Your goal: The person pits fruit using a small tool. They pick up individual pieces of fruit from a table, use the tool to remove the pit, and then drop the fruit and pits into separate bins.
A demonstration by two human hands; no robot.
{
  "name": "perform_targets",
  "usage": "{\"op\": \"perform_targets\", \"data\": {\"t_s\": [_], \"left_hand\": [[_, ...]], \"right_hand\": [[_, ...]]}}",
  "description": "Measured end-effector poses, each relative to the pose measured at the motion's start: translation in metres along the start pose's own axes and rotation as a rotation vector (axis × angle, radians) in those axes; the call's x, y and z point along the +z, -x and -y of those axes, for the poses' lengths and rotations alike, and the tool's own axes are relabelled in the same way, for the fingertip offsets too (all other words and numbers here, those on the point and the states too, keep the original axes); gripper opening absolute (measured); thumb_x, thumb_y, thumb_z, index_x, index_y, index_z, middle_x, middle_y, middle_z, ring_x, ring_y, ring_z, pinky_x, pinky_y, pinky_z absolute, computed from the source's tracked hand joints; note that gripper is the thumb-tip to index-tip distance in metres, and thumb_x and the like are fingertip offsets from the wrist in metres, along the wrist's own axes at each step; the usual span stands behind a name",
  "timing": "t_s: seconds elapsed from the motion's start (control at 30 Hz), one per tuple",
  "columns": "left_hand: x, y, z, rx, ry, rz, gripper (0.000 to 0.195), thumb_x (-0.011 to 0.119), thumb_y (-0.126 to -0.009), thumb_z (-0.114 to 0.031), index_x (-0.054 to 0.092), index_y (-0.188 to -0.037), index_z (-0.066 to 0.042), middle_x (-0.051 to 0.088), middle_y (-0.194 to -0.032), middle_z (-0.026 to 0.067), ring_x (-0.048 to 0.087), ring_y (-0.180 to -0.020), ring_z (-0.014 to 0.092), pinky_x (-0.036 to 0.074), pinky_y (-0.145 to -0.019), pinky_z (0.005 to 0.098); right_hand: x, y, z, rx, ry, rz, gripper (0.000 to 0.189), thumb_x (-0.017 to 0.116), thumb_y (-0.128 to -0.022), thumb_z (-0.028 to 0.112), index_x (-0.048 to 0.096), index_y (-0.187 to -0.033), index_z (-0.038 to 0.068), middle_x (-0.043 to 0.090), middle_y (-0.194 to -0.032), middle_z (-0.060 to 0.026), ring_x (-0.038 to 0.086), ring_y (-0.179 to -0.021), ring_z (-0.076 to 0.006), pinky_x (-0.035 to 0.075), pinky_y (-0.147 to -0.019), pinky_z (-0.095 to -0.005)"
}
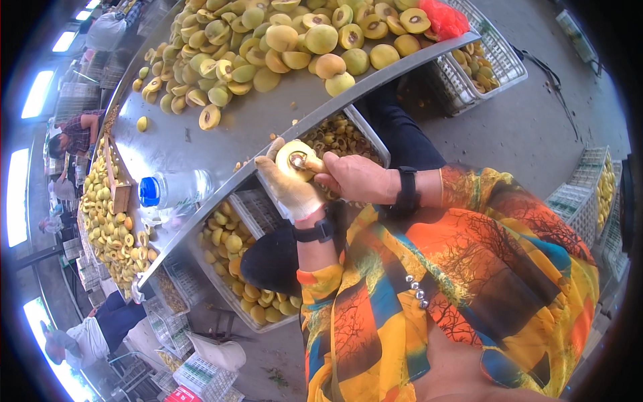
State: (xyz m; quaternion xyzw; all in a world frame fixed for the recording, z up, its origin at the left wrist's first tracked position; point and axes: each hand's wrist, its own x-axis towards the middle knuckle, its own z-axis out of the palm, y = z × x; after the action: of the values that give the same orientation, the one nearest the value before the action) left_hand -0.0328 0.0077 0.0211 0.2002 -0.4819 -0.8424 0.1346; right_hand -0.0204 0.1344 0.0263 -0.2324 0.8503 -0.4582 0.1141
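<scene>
My left hand (293, 190), in a light knit work glove with a yellowish palm, holds a halved yellow fruit (286, 163), probably a peach, cut face up. My right hand (360, 177) is bare and grips the short wooden handle of a pitting tool (314, 164). Its curved metal end sits at the pit in the middle of the fruit half. Both hands are just off the metal table's edge, above a crate of pits and scraps (344, 131). On the metal table (241, 118) lies a large heap of halved fruit (266, 47).
A clear plastic bottle (183, 187) with a blue cap stands on the table's left part, near a wooden divider (119, 193). A red plastic bag (444, 20) lies at the far corner. Crates of fruit (233, 243) stand under the table. Co-workers (80, 133) are at the left.
</scene>
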Motion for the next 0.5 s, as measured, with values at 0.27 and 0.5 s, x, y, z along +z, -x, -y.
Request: {"op": "perform_targets", "data": {"t_s": [0.27, 0.5], "left_hand": [[-0.033, -0.02, -0.029, -0.254, -0.241, 0.341, 0.07, 0.032, -0.089, -0.061, 0.055, -0.102, 0.004, 0.063, -0.08, 0.0159, 0.06, -0.072, 0.024, 0.051, -0.067, 0.0313], [-0.032, -0.028, -0.031, -0.535, -0.451, 0.452, 0.09, 0.026, -0.077, -0.079, 0.055, -0.112, -0.001, 0.061, -0.092, 0.0091, 0.058, -0.073, 0.015, 0.048, -0.065, 0.0232]], "right_hand": [[-0.014, -0.007, -0.002, -0.004, 0.034, 0.29, 0.035, 0.059, -0.086, 0.031, 0.044, -0.086, -0.001, 0.056, -0.066, -0.0227, 0.058, -0.066, -0.0404, 0.045, -0.058, -0.0451], [-0.019, -0.035, -0.005, -0.026, -0.179, 0.194, 0.055, 0.07, -0.077, 0.036, 0.048, -0.111, -0.001, 0.062, -0.08, -0.0189, 0.06, -0.078, -0.0367, 0.047, -0.069, -0.0403]]}}
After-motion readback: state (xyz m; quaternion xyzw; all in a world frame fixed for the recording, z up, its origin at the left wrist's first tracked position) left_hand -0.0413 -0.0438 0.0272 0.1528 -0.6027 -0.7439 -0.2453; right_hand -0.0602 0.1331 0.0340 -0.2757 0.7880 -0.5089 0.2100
